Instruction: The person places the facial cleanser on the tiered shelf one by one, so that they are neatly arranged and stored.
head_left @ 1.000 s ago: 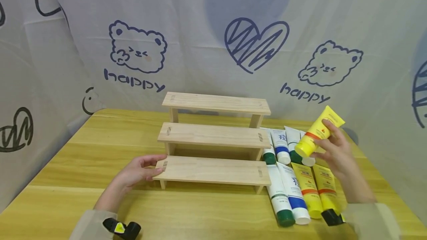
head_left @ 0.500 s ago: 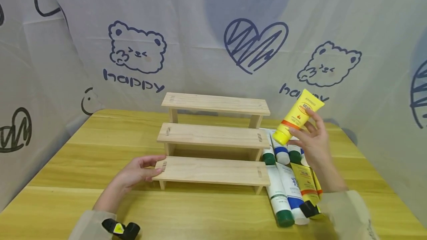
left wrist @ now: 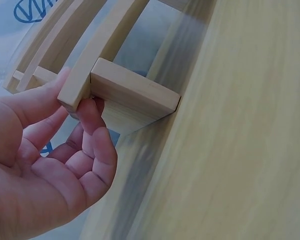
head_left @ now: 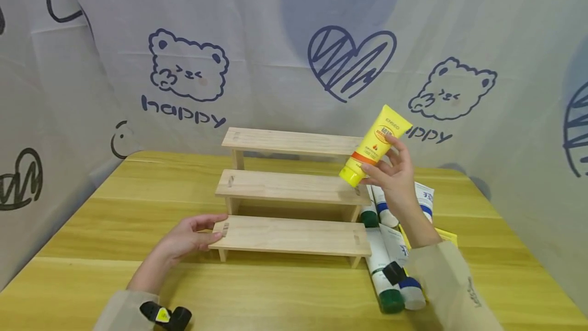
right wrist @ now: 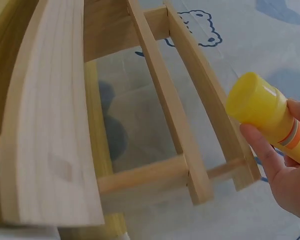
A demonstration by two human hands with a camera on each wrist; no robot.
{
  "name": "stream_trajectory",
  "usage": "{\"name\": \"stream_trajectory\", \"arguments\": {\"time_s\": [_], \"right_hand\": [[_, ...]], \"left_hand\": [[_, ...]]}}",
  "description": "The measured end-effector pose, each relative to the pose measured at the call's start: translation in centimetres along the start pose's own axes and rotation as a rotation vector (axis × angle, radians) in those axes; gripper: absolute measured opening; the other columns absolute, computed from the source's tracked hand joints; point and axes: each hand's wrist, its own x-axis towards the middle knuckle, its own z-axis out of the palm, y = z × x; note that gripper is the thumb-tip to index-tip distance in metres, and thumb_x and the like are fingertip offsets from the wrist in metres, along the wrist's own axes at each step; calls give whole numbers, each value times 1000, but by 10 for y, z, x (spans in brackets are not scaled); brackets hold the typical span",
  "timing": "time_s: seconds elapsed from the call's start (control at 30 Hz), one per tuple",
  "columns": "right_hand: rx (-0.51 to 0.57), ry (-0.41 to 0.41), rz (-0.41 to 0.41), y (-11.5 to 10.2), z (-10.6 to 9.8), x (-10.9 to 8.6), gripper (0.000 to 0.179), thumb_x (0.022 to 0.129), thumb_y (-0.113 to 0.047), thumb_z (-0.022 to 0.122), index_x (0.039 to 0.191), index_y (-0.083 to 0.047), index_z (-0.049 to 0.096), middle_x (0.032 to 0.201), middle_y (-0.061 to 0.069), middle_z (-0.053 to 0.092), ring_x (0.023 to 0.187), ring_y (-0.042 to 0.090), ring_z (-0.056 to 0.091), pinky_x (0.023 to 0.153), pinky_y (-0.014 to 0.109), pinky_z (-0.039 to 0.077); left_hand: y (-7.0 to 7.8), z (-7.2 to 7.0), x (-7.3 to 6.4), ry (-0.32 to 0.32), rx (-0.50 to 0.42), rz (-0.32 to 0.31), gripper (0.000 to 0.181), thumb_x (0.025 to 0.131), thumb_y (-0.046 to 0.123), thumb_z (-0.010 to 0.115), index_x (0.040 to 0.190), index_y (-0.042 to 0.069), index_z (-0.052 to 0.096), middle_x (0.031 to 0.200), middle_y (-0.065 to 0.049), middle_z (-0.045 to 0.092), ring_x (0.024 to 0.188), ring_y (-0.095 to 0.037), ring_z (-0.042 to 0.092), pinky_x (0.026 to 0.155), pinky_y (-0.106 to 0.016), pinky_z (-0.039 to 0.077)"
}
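Observation:
A three-step wooden rack stands on the table, its steps bare. At the left end of its lowest step, my left hand pinches the board between thumb and fingers; the left wrist view shows this hand with fingertips under the board. My right hand holds a yellow squeeze tube in the air by the right end of the middle and top steps, tilted, cap down to the left. In the right wrist view the tube's yellow cap is apart from the rack in front of the camera.
Right of the rack lie several tubes in two rows, partly hidden by my right arm: a white one with a green cap, a white and blue one, a yellow one. A printed cloth hangs behind the table.
My right hand has carried the yellow tube left and up, from above the tubes to the rack's right end. The left hand has stayed on the lowest step.

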Motion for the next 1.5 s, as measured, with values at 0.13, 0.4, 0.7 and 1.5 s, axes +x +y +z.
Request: {"name": "stream_trajectory", "arguments": {"time_s": [0.13,0.4,0.7,1.5], "right_hand": [[28,7,-16,1,17,7,65,81,6,61,132,-20,30,128,11,35,102,25,52,66,32,51],[110,12,-120,9,47,17,65,79,6,63,130,-19,33,127,10,38,99,26,52,65,33,51],[87,10,-253,14,70,38,63,78,5,65,130,-14,35,127,9,38,98,27,51,67,33,51],[-288,-73,-414,11,113,56,73,78,11,60,138,-6,23,134,12,38,102,25,50,65,33,51]], "left_hand": [[0,0,0,1,-6,-5,52,83,15,64,127,-3,46,124,-23,37,89,-20,46,66,-30,44],[-3,-2,-1,-17,-27,-12,53,83,16,65,128,-3,45,126,-21,39,81,-17,47,63,-28,44],[0,-2,0,-11,-32,-34,52,82,15,65,128,-1,46,125,-22,38,75,-15,48,63,-27,44],[-2,-3,1,-28,-45,-33,52,83,14,65,128,-1,45,128,-25,33,63,-10,45,61,-25,43]]}}
